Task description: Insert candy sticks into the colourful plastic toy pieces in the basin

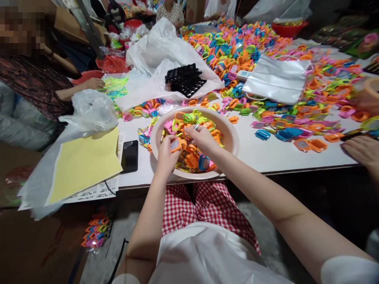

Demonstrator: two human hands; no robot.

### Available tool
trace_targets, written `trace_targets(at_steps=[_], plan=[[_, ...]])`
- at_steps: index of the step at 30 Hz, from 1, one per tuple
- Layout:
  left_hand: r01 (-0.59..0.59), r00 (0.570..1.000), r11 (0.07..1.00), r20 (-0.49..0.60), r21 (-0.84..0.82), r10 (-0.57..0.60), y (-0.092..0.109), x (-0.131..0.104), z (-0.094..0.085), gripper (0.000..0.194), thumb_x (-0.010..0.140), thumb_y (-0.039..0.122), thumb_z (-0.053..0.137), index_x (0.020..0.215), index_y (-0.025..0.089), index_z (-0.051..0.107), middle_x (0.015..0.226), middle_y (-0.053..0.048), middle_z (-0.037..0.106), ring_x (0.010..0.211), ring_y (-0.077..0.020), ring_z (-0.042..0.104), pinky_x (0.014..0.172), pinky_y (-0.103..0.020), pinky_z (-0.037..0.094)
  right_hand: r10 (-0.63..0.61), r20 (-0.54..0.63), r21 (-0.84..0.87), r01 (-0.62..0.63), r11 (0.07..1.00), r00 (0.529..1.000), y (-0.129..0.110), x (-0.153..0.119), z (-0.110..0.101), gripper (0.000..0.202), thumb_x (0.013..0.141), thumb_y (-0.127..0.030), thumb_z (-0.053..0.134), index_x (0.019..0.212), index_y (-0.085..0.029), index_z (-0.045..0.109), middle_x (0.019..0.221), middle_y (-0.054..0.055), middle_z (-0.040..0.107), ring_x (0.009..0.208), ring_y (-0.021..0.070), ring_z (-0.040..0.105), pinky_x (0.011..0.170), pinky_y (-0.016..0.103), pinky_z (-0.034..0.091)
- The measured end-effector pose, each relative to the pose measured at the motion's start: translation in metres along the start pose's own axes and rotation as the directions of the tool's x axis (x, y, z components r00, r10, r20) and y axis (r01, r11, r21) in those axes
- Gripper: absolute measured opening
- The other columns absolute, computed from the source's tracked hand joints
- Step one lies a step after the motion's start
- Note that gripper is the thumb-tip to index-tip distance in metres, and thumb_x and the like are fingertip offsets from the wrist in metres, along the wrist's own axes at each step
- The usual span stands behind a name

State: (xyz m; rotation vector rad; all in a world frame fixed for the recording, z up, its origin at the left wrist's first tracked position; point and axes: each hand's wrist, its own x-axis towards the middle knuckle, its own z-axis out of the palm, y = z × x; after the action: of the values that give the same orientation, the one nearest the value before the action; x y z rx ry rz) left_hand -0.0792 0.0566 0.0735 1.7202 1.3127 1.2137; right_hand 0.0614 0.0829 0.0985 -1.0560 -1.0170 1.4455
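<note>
Over a pale round basin (pixel 235 152) heaped with bright plastic pieces, both my hands are close together. Closed fingers of my left hand (pixel 167 154) grip a small orange plastic toy (pixel 175 145) with a grey patterned face, shaped like a toy watch. Just right of it, my right hand (pixel 201 138) is closed in a pinch, and a thin whitish piece (pixel 197 126) shows at its fingertips; its kind is too small to tell. A blue toy (pixel 204 162) of similar shape lies among the orange ones near the basin's front.
Left of the basin lie a black phone (pixel 129 156) and a yellow sheet (pixel 85 165). Behind are black perforated trays (pixel 186 79) on white plastic. A large pile of colourful toys (pixel 227 51) and a silvery bag (pixel 274 81) spread rightward. Co-workers' hands show at both sides.
</note>
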Motion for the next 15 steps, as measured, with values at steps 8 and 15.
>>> trace_targets(at_steps=[8, 15], plan=[[0.14, 0.99, 0.985, 0.021, 0.105, -0.142, 0.01, -0.002, 0.002, 0.015, 0.084, 0.019, 0.041, 0.096, 0.022, 0.049, 0.09, -0.004, 0.055, 0.084, -0.0185, 0.056, 0.08, -0.035, 0.047, -0.148, -0.105, -0.109, 0.136, 0.985, 0.983, 0.001, -0.003, 0.005, 0.042, 0.063, -0.047, 0.072, 0.054, -0.02, 0.041, 0.05, -0.005, 0.042, 0.047, 0.008, 0.042, 0.045, 0.023, 0.037], [0.16, 0.985, 0.931, 0.007, 0.327, -0.172, 0.018, -0.004, 0.004, 0.013, 0.082, 0.024, 0.047, 0.095, 0.024, 0.05, 0.081, -0.006, 0.057, 0.077, -0.0252, 0.057, 0.069, -0.036, 0.045, -0.179, -0.144, -0.132, 0.16, 0.978, 0.973, 0.001, -0.004, 0.009, 0.039, 0.068, -0.045, 0.067, 0.054, -0.02, 0.039, 0.048, -0.006, 0.036, 0.046, 0.0074, 0.035, 0.045, 0.023, 0.031]])
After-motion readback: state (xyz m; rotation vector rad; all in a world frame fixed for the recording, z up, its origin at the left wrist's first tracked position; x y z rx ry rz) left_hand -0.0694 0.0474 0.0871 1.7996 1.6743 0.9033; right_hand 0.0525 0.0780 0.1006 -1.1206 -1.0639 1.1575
